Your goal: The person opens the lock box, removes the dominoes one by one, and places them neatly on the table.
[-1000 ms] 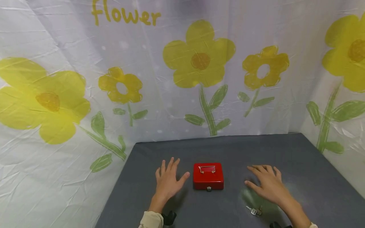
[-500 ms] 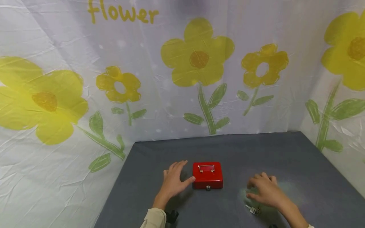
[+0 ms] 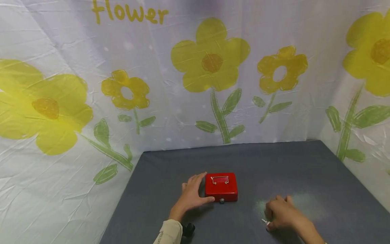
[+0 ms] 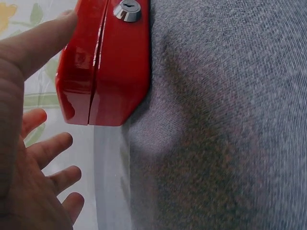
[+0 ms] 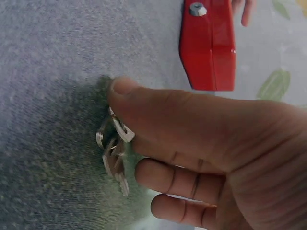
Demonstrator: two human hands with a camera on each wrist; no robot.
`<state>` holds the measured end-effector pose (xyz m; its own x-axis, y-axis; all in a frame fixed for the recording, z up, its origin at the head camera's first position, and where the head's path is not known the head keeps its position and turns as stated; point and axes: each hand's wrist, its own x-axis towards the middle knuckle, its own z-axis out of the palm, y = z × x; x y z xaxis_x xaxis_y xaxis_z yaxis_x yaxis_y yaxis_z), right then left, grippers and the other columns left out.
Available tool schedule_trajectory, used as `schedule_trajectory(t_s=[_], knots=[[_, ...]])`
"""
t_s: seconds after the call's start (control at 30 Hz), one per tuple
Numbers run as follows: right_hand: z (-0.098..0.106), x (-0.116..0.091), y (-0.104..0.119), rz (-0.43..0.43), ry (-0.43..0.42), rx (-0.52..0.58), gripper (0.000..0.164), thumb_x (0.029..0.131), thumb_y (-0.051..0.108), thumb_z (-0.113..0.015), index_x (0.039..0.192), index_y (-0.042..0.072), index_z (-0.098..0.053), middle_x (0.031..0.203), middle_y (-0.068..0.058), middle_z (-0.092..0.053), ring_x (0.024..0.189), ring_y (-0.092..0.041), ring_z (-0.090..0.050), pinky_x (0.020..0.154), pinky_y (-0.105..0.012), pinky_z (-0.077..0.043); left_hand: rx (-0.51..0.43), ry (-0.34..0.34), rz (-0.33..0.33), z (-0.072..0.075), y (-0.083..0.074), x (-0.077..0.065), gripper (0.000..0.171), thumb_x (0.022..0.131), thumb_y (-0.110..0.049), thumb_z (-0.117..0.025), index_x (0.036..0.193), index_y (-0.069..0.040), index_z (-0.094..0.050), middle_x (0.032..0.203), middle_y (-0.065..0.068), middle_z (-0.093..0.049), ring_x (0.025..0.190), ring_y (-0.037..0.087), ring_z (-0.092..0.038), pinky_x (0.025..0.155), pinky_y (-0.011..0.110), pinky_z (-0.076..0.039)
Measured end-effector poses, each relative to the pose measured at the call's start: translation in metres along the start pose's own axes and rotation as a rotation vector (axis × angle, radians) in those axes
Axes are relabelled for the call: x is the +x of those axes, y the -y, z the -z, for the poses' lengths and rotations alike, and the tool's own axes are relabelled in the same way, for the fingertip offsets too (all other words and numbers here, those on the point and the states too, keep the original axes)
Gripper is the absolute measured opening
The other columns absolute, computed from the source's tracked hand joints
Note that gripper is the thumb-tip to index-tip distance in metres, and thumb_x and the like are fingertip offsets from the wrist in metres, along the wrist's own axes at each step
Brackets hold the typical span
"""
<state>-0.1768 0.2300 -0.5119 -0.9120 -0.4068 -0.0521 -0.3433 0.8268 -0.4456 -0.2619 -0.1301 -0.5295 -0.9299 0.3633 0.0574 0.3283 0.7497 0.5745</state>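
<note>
A red metal cash box [image 3: 221, 187], lid down, sits mid-table with its folding handle on top; its round lock [image 4: 127, 9] faces the front. My left hand [image 3: 191, 196] is at the box's left side, thumb stretched along the front corner and the other fingers spread toward the back left corner. Further right, my right hand [image 3: 284, 214] is low over the table at a small bunch of metal keys [image 5: 114, 148]. Thumb and curled fingers pinch the keys, with one key's blade poking out to the left; the index fingertip is hidden behind the thumb in the right wrist view.
A dark grey cloth covers the table [image 3: 253, 159]. Behind and beside it hangs a white curtain [image 3: 170, 84] printed with yellow flowers and the word "flower". A dark wrist strap [image 3: 188, 230] shows at the left sleeve.
My left hand has moved right, up to the box's left side. The right hand has come down and toward me onto the keys, its fingers curling in around them. The box stays put.
</note>
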Motion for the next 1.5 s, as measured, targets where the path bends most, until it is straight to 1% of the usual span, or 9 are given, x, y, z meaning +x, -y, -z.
schedule_trajectory(t_s=[0.4, 0.5, 0.63, 0.7, 0.77, 0.87, 0.97, 1.1, 1.5], knots=[[-0.003, -0.003, 0.002, 0.037, 0.042, 0.074, 0.029, 0.069, 0.018, -0.092, 0.066, 0.025, -0.064, 0.066, 0.017, -0.055, 0.069, -0.006, -0.039, 0.073, -0.039, -0.021, -0.06, 0.038, 0.019, -0.007, 0.005, 0.003, 0.111, 0.073, -0.06, -0.083, 0.162, -0.027, -0.025, 0.164, 0.005, -0.037, 0.147, 0.037, -0.031, 0.104, 0.061, -0.027], [-0.004, -0.003, 0.002, 0.043, 0.056, 0.087, 0.028, 0.069, 0.016, -0.091, 0.063, 0.023, -0.064, 0.063, 0.017, -0.055, 0.062, -0.003, -0.041, 0.075, -0.046, -0.03, -0.084, 0.05, 0.025, -0.01, 0.007, 0.002, 0.114, 0.072, -0.059, -0.084, 0.163, -0.029, -0.022, 0.165, 0.005, -0.035, 0.147, 0.037, -0.031, 0.107, 0.064, -0.025], [-0.006, -0.003, 0.002, 0.041, 0.075, 0.097, 0.028, 0.07, 0.017, -0.09, 0.06, 0.022, -0.064, 0.058, 0.017, -0.055, 0.056, -0.001, -0.043, 0.083, -0.069, -0.039, -0.108, 0.06, 0.027, -0.013, 0.011, 0.001, 0.116, 0.073, -0.058, -0.085, 0.163, -0.03, -0.018, 0.166, 0.005, -0.034, 0.147, 0.035, -0.031, 0.108, 0.067, -0.023], [-0.007, -0.002, 0.002, 0.041, 0.09, 0.118, 0.028, 0.072, 0.019, -0.09, 0.061, 0.023, -0.065, 0.059, 0.017, -0.055, 0.055, 0.0, -0.042, 0.079, -0.06, -0.048, -0.118, 0.06, 0.027, -0.015, 0.012, 0.0, 0.117, 0.073, -0.057, -0.085, 0.164, -0.029, -0.017, 0.166, 0.005, -0.034, 0.147, 0.035, -0.031, 0.108, 0.068, -0.022], [-0.007, -0.002, 0.002, 0.05, 0.103, 0.161, 0.028, 0.074, 0.022, -0.089, 0.061, 0.022, -0.065, 0.058, 0.017, -0.053, 0.054, 0.0, -0.04, 0.067, -0.042, -0.051, -0.132, 0.057, 0.027, -0.015, 0.013, 0.0, 0.117, 0.073, -0.056, -0.085, 0.164, -0.027, -0.017, 0.165, 0.006, -0.034, 0.147, 0.035, -0.031, 0.108, 0.068, -0.022], [-0.008, 0.002, 0.004, 0.049, 0.148, 0.266, 0.03, 0.079, 0.025, -0.086, 0.061, 0.02, -0.063, 0.056, 0.016, -0.048, 0.051, 0.0, -0.033, 0.05, -0.023, -0.034, -0.137, 0.057, 0.03, -0.017, 0.014, 0.001, 0.118, 0.073, -0.055, -0.086, 0.163, -0.027, -0.017, 0.166, 0.005, -0.034, 0.148, 0.034, -0.032, 0.109, 0.068, -0.021], [-0.01, 0.006, 0.007, 0.051, 0.157, 0.326, 0.036, 0.081, 0.028, -0.085, 0.059, 0.018, -0.058, 0.054, 0.016, -0.04, 0.05, 0.0, -0.028, 0.049, -0.02, -0.029, -0.146, 0.059, 0.033, -0.019, 0.016, 0.002, 0.117, 0.073, -0.055, -0.086, 0.163, -0.028, -0.017, 0.166, 0.005, -0.033, 0.149, 0.032, -0.032, 0.112, 0.068, -0.02], [-0.012, 0.01, 0.012, 0.069, 0.117, 0.312, 0.043, 0.081, 0.03, -0.085, 0.057, 0.017, -0.051, 0.055, 0.017, -0.034, 0.05, 0.001, -0.027, 0.049, -0.021, -0.026, -0.163, 0.065, 0.039, -0.022, 0.016, 0.004, 0.117, 0.073, -0.053, -0.086, 0.163, -0.027, -0.016, 0.166, 0.005, -0.032, 0.149, 0.031, -0.032, 0.113, 0.068, -0.02], [-0.023, 0.022, 0.018, 0.122, 0.079, 0.292, 0.038, 0.087, 0.031, -0.08, 0.064, 0.019, -0.052, 0.059, 0.019, -0.037, 0.053, 0.005, -0.033, 0.051, -0.018, -0.029, -0.187, 0.042, 0.048, -0.028, 0.019, 0.011, 0.115, 0.074, -0.053, -0.085, 0.163, -0.029, -0.015, 0.161, 0.009, -0.036, 0.142, 0.033, -0.033, 0.115, 0.068, -0.022]])
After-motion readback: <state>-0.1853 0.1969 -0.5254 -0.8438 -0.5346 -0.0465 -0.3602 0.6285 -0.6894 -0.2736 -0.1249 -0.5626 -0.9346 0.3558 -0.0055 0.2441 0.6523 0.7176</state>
